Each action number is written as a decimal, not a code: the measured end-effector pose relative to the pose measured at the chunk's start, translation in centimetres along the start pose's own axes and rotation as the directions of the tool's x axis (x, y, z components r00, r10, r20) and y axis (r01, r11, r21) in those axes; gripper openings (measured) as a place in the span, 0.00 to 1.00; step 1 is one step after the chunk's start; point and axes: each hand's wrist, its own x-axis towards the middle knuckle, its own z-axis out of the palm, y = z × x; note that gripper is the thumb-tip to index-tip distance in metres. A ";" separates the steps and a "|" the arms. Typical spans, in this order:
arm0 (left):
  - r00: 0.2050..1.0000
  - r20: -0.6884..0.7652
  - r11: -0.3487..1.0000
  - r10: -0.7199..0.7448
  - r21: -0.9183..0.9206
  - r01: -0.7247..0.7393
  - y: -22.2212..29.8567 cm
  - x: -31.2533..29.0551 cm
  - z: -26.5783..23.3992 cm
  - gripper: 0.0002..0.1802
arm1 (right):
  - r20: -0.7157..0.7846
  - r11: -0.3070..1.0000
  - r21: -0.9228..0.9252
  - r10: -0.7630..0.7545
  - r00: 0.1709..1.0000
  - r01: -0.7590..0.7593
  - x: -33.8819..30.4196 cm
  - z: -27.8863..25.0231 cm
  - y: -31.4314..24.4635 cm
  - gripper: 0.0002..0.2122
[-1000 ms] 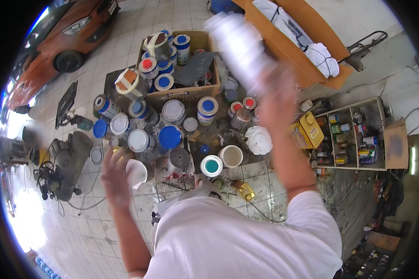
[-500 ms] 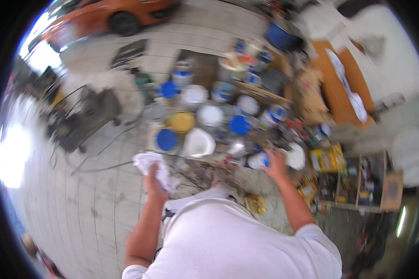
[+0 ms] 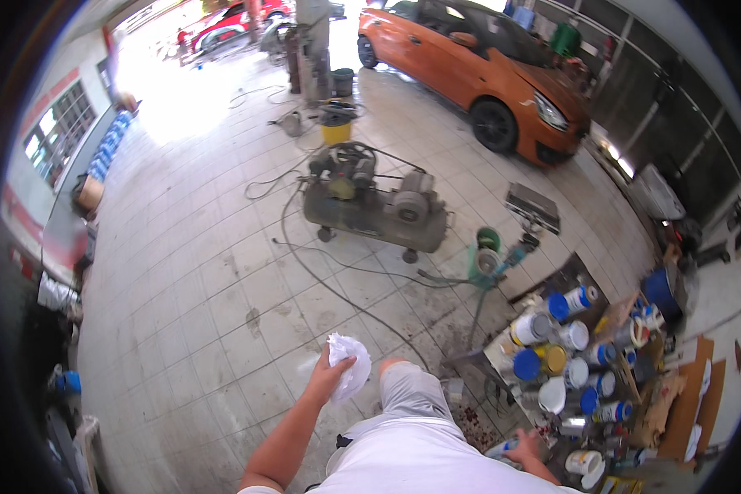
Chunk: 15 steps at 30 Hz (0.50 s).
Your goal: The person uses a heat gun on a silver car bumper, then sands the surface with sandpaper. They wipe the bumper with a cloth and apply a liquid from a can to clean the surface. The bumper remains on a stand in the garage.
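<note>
My left hand is closed around a bunched white cloth, held out over the tiled floor in front of my leg. Low at the right, my right hand grips a pale can tilted on its side. Beyond that hand stands a table crowded with paint cans, among them a white tub, a yellow-lidded can and a blue-lidded can. An open white tub sits to the right of my right hand.
An air compressor stands ahead, its hose trailing across the tiles. A green spray-gun stand is between it and the table. Farther off is an orange car. A cardboard box leans at the right.
My view has swung left, so the compressor and the car now show more fully and the paint table lies at the right. The can in my right hand has left the table's edge and come toward my body.
</note>
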 end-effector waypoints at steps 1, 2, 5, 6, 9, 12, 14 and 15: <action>0.998 -0.056 0.999 0.019 -0.043 -0.021 0.3 1.2 -1.9 0.37 | 0.009 0.996 0.071 -0.049 0.999 0.049 1.3 -0.4 -5.1 0.37; 0.995 -0.095 0.995 0.036 -0.087 -0.044 0.8 2.6 -3.2 0.37 | 0.011 0.986 0.147 -0.082 0.997 0.080 2.3 -1.1 -9.9 0.37; 0.991 -0.121 0.964 0.056 -0.253 -0.085 4.2 7.1 -7.4 0.35 | -0.160 0.921 -0.025 -0.387 0.908 0.388 6.0 -2.9 -22.6 0.35; 0.988 -0.148 0.957 0.045 -0.278 -0.085 5.1 8.7 -9.5 0.34 | -0.172 0.891 -0.003 -0.447 0.878 0.453 8.4 -5.1 -26.9 0.34; 0.976 -0.214 0.937 0.038 -0.332 -0.109 9.7 14.6 -17.2 0.31 | -0.236 0.759 0.008 -0.631 0.739 0.651 11.0 -12.0 -42.9 0.32; 0.958 -0.282 0.870 0.051 -0.458 -0.181 14.1 19.7 -26.7 0.29 | -0.403 0.587 -0.039 -0.750 0.525 0.808 11.8 -20.0 -60.4 0.29; 0.957 -0.288 0.754 0.028 -0.623 -0.209 15.4 25.0 -33.2 0.29 | -0.457 0.473 -0.078 -0.800 0.390 0.878 12.4 -24.7 -72.2 0.29; 0.954 -0.299 0.744 0.013 -0.635 -0.209 17.3 26.7 -35.1 0.30 | -0.463 0.358 -0.118 -0.845 0.268 0.926 12.0 -27.1 -77.7 0.30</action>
